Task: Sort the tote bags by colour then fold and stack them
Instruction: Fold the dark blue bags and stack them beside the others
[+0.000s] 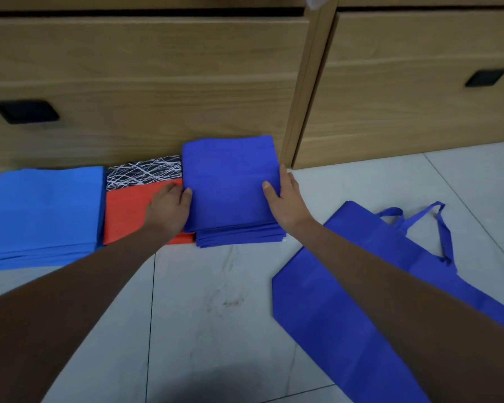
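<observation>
My left hand [169,205] and right hand [282,199] hold the pile of folded dark blue cloth tote bags [230,184] by its two sides. Each thumb lies on top and the fingers wrap the edge. The pile sits on the white tiled floor [216,301], with its far edge right up against the wooden drawer front [157,82]. Its left edge lies over the folded red cloth bag [125,210], and my left hand rests on that red bag. Bare tiles show in front of the pile, between my arms.

I count one dark blue pile, one pile of folded light blue bags [44,210] far left, one red fold and one folded black bag with white lines [143,171] behind it. I cannot count the layers in the piles. One flat dark blue tote bag with two handles [361,301] lies unfolded under my right arm. I see two drawer fronts, each with one black handle.
</observation>
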The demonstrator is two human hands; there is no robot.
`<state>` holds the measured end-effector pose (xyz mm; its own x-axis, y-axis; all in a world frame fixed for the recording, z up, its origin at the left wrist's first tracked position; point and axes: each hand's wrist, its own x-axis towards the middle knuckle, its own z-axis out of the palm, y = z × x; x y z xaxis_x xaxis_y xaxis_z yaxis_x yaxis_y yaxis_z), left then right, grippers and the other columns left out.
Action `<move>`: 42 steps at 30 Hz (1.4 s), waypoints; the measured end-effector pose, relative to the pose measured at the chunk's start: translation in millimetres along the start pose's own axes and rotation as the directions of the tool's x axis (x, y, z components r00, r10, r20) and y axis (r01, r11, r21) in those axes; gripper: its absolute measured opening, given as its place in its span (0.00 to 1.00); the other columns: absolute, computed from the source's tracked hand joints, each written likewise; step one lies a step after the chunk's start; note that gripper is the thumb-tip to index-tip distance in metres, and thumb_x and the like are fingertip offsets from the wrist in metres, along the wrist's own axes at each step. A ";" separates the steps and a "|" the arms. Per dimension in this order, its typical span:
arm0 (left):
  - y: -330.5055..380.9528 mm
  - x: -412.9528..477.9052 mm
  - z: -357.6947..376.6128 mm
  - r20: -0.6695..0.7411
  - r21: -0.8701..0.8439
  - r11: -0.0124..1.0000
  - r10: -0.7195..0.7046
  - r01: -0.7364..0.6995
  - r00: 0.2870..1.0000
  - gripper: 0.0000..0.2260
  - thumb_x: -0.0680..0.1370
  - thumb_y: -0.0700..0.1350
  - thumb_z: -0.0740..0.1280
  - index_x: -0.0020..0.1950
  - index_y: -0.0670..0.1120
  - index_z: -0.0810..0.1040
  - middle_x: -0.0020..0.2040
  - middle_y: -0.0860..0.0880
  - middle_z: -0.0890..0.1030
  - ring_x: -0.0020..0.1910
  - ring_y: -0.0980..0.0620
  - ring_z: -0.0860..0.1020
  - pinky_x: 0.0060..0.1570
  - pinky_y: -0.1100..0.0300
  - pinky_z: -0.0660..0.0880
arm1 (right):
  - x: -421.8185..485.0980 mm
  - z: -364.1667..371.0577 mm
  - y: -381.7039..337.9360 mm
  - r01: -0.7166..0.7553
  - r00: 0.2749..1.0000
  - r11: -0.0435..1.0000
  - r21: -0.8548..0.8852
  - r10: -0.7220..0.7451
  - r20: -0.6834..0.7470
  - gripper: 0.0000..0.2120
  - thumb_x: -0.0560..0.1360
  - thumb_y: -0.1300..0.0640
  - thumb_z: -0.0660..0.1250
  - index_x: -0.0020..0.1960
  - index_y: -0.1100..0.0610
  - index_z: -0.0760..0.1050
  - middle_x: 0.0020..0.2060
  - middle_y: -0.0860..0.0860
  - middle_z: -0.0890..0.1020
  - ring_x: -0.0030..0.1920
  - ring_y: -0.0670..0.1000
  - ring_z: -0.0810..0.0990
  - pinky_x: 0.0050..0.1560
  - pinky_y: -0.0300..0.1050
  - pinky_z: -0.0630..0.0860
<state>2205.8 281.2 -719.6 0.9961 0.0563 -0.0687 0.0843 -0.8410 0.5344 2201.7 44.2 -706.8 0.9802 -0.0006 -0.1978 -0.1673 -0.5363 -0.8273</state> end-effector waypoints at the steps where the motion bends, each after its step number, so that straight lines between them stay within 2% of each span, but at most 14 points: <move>1: 1.3 2.1 1.2 0.012 -0.009 1.000 -0.013 0.013 1.000 0.19 0.82 0.49 0.53 0.60 0.36 0.74 0.62 0.37 0.73 0.61 0.38 0.70 0.62 0.46 0.66 | -0.1 -0.9 -0.7 -0.010 1.000 0.999 0.037 0.009 0.019 0.31 0.81 0.45 0.54 0.78 0.50 0.43 0.77 0.50 0.49 0.76 0.53 0.52 0.74 0.49 0.55; 8: -3.4 16.0 5.6 0.082 0.041 0.998 -0.058 0.055 0.995 0.21 0.81 0.52 0.55 0.60 0.37 0.75 0.63 0.33 0.71 0.62 0.33 0.68 0.64 0.44 0.65 | 9.2 -2.3 4.0 -0.053 0.998 0.995 0.080 0.052 0.025 0.30 0.81 0.47 0.54 0.78 0.51 0.45 0.76 0.52 0.54 0.75 0.54 0.57 0.73 0.52 0.59; 13: 4.5 8.3 -3.7 -0.005 -0.034 0.998 -0.054 0.054 0.999 0.18 0.81 0.48 0.56 0.53 0.33 0.75 0.53 0.31 0.75 0.55 0.35 0.72 0.54 0.48 0.68 | -4.1 -10.6 3.1 -0.046 0.997 0.990 0.130 0.055 -0.060 0.29 0.81 0.44 0.52 0.78 0.52 0.48 0.76 0.51 0.55 0.75 0.53 0.55 0.74 0.53 0.55; 17: 21.2 -10.4 -21.5 -0.092 0.034 0.998 0.049 -0.046 0.995 0.16 0.81 0.45 0.57 0.61 0.33 0.72 0.61 0.33 0.72 0.62 0.37 0.68 0.60 0.50 0.64 | -31.6 -32.7 1.5 0.015 0.991 0.986 0.165 0.007 -0.131 0.27 0.82 0.47 0.51 0.77 0.55 0.48 0.76 0.49 0.55 0.75 0.47 0.52 0.71 0.39 0.49; 19: 29.3 -24.3 -26.4 -0.108 0.112 0.984 0.149 -0.137 0.983 0.17 0.81 0.44 0.58 0.64 0.34 0.70 0.66 0.33 0.68 0.65 0.37 0.66 0.64 0.48 0.64 | -53.3 -47.3 4.7 0.027 0.992 0.992 0.126 -0.011 -0.125 0.27 0.82 0.48 0.51 0.77 0.55 0.49 0.76 0.49 0.54 0.75 0.47 0.52 0.72 0.39 0.49; 21: 39.1 -39.6 -25.0 -0.078 0.174 0.961 0.229 -0.213 0.970 0.18 0.81 0.44 0.58 0.67 0.34 0.69 0.70 0.34 0.65 0.68 0.36 0.64 0.67 0.46 0.62 | -76.2 -62.1 15.1 0.021 0.995 0.998 0.050 -0.017 -0.097 0.27 0.82 0.49 0.53 0.77 0.54 0.49 0.76 0.49 0.54 0.75 0.47 0.52 0.75 0.44 0.50; 24: 59.1 -68.7 -5.0 0.038 0.197 0.930 0.310 -0.311 0.950 0.18 0.80 0.43 0.60 0.68 0.35 0.69 0.71 0.35 0.63 0.68 0.36 0.65 0.68 0.46 0.61 | -116.5 -77.2 45.6 -0.035 0.996 0.996 -0.078 0.028 -0.090 0.27 0.82 0.53 0.56 0.77 0.55 0.51 0.76 0.49 0.56 0.75 0.49 0.53 0.72 0.42 0.53; 28: 79.7 -106.7 47.3 0.232 0.111 0.922 0.338 -0.370 0.912 0.16 0.80 0.44 0.61 0.66 0.39 0.72 0.72 0.40 0.63 0.68 0.40 0.67 0.67 0.49 0.64 | -175.1 -74.0 102.7 -0.135 0.988 0.963 -0.235 0.115 -0.099 0.26 0.81 0.56 0.58 0.76 0.57 0.54 0.75 0.53 0.57 0.74 0.54 0.56 0.71 0.43 0.56; 33: 97.2 -135.7 112.9 0.352 0.028 0.955 0.267 -0.295 0.897 0.18 0.79 0.44 0.62 0.67 0.39 0.70 0.69 0.40 0.66 0.65 0.43 0.70 0.65 0.52 0.66 | -225.4 -61.8 166.8 -0.196 0.980 0.872 -0.448 0.185 -0.070 0.27 0.81 0.50 0.56 0.76 0.56 0.52 0.76 0.54 0.53 0.74 0.55 0.55 0.72 0.42 0.53; 35: 102.3 -141.9 135.6 0.395 0.013 0.982 0.166 -0.187 0.904 0.24 0.78 0.48 0.64 0.70 0.39 0.65 0.68 0.40 0.66 0.64 0.42 0.69 0.64 0.52 0.67 | -237.0 -58.9 181.3 -0.192 0.980 0.847 -0.496 0.195 -0.046 0.30 0.80 0.41 0.50 0.76 0.56 0.52 0.76 0.53 0.53 0.75 0.55 0.55 0.73 0.43 0.51; 36: 104.2 -144.0 145.1 0.403 0.023 0.992 0.105 -0.125 0.909 0.27 0.77 0.50 0.65 0.71 0.39 0.63 0.68 0.39 0.66 0.64 0.41 0.68 0.64 0.50 0.67 | -241.0 -57.3 187.8 -0.171 0.983 0.845 -0.507 0.184 -0.025 0.36 0.77 0.33 0.43 0.76 0.56 0.53 0.76 0.54 0.54 0.75 0.55 0.55 0.73 0.45 0.51; 38: 109.8 -145.4 159.2 0.369 0.050 0.999 -0.006 -0.013 0.930 0.31 0.74 0.54 0.69 0.71 0.38 0.63 0.66 0.37 0.67 0.63 0.39 0.67 0.61 0.47 0.68 | -247.8 -54.5 204.4 -0.126 0.985 0.844 -0.522 0.169 0.036 0.51 0.66 0.25 0.27 0.77 0.55 0.52 0.77 0.53 0.53 0.76 0.55 0.53 0.75 0.49 0.51; 39: 113.4 -144.6 163.2 0.330 0.073 0.997 -0.061 0.039 0.942 0.32 0.73 0.55 0.70 0.69 0.38 0.65 0.64 0.36 0.68 0.62 0.37 0.68 0.59 0.46 0.68 | -250.3 -53.9 211.5 -0.115 0.982 0.837 -0.534 0.177 0.067 0.54 0.62 0.24 0.24 0.77 0.54 0.51 0.77 0.52 0.51 0.76 0.54 0.50 0.75 0.51 0.50; 42: 119.7 -137.5 167.7 0.261 0.212 0.957 -0.249 0.197 0.933 0.33 0.71 0.62 0.68 0.64 0.39 0.69 0.62 0.36 0.69 0.60 0.37 0.68 0.58 0.46 0.68 | -254.6 -59.3 215.6 -0.083 0.977 0.843 -0.532 0.175 0.125 0.53 0.61 0.23 0.28 0.77 0.52 0.48 0.77 0.50 0.45 0.77 0.52 0.43 0.75 0.51 0.44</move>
<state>2074.3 82.6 -787.4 0.9007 0.1217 -0.4170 0.2707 -0.9080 0.3198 1922.3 -121.3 -803.6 0.9149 0.0115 -0.4035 -0.1658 -0.9007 -0.4015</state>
